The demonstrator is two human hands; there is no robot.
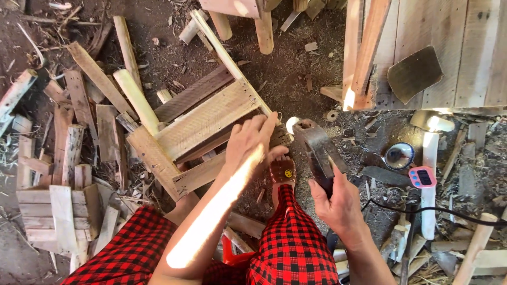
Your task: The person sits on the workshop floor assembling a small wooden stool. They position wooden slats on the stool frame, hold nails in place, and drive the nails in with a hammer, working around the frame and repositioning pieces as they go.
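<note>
Left of both hands, loose wood offcuts (pixel 63 158) lie scattered over the dirt ground (pixel 158 47), with a small stack of short boards (pixel 53 211) furthest out. Nearer in sits the wooden frame (pixel 203 124), a set of slats nailed across two rails; its long axis runs diagonally, from low on the left up toward the far right, and its near right corner lies directly under the left hand (pixel 252 145).

That hand is spread flat, fingers loosely extended, pressing on the frame's corner and clasping nothing. A sandalled foot (pixel 283 174) rests just below and right of it, touching the frame's edge, above the red-and-black checked trousers (pixel 290 248).

Just to the right, the right hand (pixel 338 203) is clenched around the handle of a hammer (pixel 317 148), whose dark head points away from the body and hovers close beside the left hand's fingertips, apart from the wood. So the frame's corner lies up and to the left of the hammer head, and the left hand is the nearer of the two to the wood.

Further right of the right hand lie a round magnifying lens (pixel 398 154), a small pink timer (pixel 422 177) and a black cable (pixel 433 210), with a wall of upright planks (pixel 454 53) beyond them.
</note>
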